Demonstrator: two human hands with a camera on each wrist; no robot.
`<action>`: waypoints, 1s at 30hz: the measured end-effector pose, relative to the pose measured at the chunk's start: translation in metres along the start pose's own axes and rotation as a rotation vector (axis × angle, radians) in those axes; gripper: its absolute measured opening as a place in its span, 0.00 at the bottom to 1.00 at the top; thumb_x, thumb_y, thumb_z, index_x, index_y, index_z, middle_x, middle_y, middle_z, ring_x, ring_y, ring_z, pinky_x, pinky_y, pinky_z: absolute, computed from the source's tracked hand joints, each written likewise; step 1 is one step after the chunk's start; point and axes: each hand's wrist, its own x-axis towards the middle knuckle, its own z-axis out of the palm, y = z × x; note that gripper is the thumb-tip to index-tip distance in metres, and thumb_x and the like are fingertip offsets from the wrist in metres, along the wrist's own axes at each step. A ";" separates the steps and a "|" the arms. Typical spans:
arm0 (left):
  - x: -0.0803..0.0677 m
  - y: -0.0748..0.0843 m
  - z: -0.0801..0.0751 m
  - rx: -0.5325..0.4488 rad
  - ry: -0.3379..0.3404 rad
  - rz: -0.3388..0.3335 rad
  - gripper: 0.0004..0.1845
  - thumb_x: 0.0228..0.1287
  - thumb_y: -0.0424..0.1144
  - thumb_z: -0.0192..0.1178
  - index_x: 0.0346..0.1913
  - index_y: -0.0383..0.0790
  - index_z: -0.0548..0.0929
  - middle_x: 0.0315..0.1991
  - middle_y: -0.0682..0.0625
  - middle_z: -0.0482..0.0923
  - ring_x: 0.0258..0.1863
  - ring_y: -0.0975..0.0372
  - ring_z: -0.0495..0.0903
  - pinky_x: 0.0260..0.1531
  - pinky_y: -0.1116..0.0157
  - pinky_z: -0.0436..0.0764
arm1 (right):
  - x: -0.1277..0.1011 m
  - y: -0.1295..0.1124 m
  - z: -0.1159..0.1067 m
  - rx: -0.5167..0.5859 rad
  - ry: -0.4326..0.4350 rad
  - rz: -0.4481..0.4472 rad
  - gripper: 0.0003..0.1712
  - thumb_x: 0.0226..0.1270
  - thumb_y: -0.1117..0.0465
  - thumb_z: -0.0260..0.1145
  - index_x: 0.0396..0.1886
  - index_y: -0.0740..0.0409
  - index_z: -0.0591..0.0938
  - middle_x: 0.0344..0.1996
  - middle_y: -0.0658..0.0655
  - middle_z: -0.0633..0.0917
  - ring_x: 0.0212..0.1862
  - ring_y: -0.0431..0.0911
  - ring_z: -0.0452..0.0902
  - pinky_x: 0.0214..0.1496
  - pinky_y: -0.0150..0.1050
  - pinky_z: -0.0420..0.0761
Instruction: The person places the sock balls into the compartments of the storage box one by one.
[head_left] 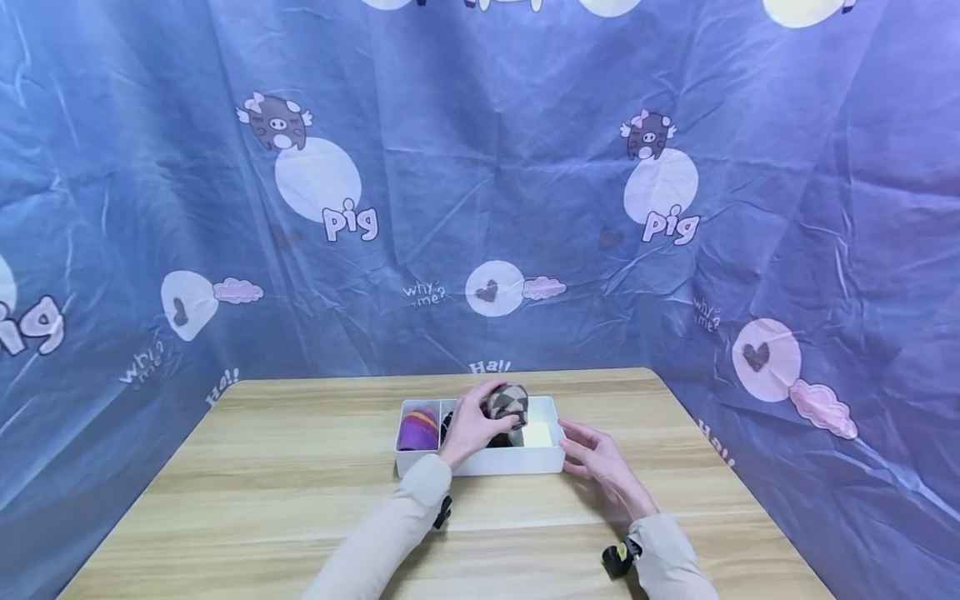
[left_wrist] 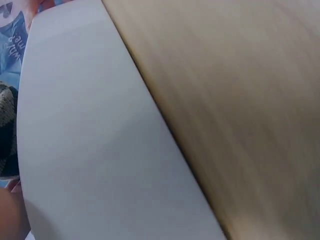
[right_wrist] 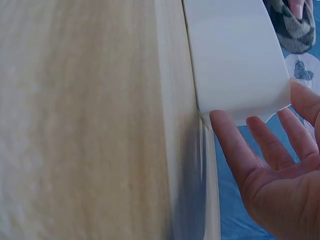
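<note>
The left hand (head_left: pixel 471 427) curls its fingers round a soft, rolled brown-and-beige knitted sock bundle (head_left: pixel 508 405), held just above the middle of a smooth white rectangular plastic divided box (head_left: pixel 487 462) on the pale wood-grain table (head_left: pixel 262 483). The right hand (head_left: pixel 600 458) lies at the box's 3 o'clock end, fingers straight and slightly apart, touching its corner. A fuzzy purple-and-yellow striped sock roll (head_left: pixel 417 429) fills the 9 o'clock compartment.

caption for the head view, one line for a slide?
Left hand grips a rolled brown patterned sock over a white divided box; open right hand steadies its end.
</note>
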 end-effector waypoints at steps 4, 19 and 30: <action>-0.001 0.004 0.012 0.032 -0.005 0.011 0.33 0.47 0.44 0.76 0.61 0.51 0.80 0.54 0.50 0.82 0.50 0.58 0.81 0.52 0.61 0.79 | 0.001 0.001 -0.001 0.000 -0.001 0.005 0.33 0.71 0.64 0.60 0.73 0.64 0.63 0.71 0.71 0.64 0.57 0.50 0.78 0.58 0.47 0.81; 0.002 0.016 0.041 0.050 -0.048 -0.040 0.32 0.48 0.41 0.76 0.60 0.55 0.80 0.54 0.52 0.82 0.52 0.60 0.80 0.54 0.61 0.77 | -0.002 -0.003 0.000 0.005 0.011 0.010 0.33 0.71 0.64 0.61 0.73 0.65 0.63 0.69 0.74 0.65 0.61 0.57 0.75 0.60 0.51 0.79; 0.002 0.020 0.051 0.230 -0.067 -0.036 0.33 0.45 0.46 0.75 0.60 0.55 0.80 0.52 0.53 0.83 0.51 0.60 0.80 0.54 0.62 0.76 | -0.003 -0.004 0.001 -0.005 0.008 0.009 0.34 0.71 0.62 0.62 0.73 0.66 0.62 0.70 0.74 0.64 0.60 0.54 0.76 0.59 0.50 0.80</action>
